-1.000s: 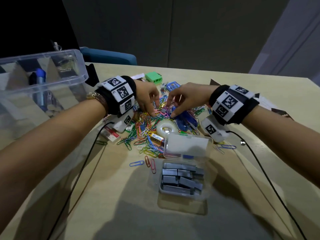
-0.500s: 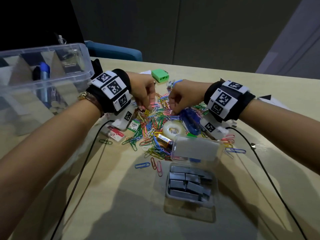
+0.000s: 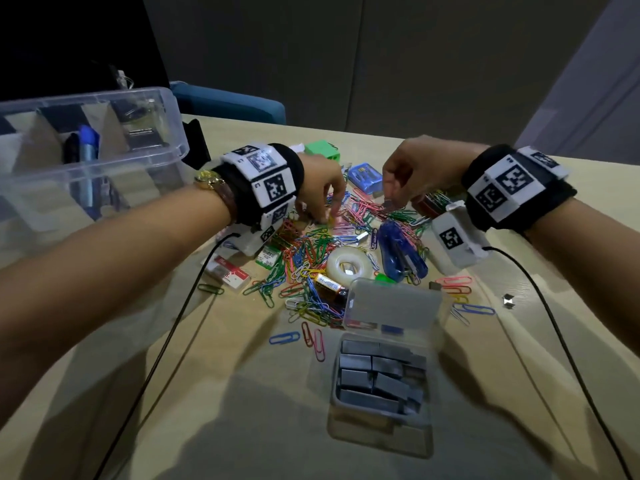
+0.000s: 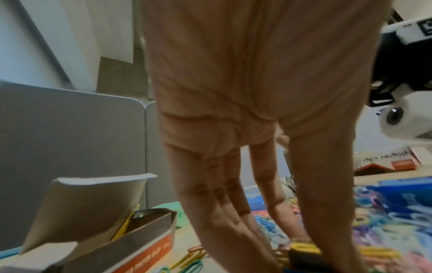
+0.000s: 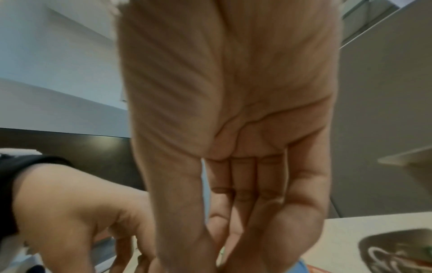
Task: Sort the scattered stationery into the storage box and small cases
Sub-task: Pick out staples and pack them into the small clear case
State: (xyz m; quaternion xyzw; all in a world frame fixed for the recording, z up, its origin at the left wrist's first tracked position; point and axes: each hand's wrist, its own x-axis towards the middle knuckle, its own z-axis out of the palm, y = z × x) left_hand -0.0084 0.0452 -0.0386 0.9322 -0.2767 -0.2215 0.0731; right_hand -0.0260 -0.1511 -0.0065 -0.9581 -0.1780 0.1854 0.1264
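Landmark: tape roll (image 3: 347, 264), on the bench (image 3: 207, 393) amid the paper clips (image 3: 311, 244).
Writing: a carton (image 4: 383, 162) beyond the pile reads "paper clip"; a nearer carton (image 4: 131, 247) reads "PAPER CLIP", partly cut off.
Left hand (image 3: 320, 183): behind-left of the roll, fingers (image 4: 233, 221) pressed together, tips down in the clips; a pinch cannot be told.
Right hand (image 3: 415, 171): behind-right of the roll, fingertips pinching a small grey piece (image 3: 388, 205), too small to name.
Case (image 3: 381, 379): in front of the roll, lid open, holding grey staple strips.
Box (image 3: 86, 157): far left of the roll, cut off by the frame.
Stapler (image 3: 398, 251): blue, just right of the roll.
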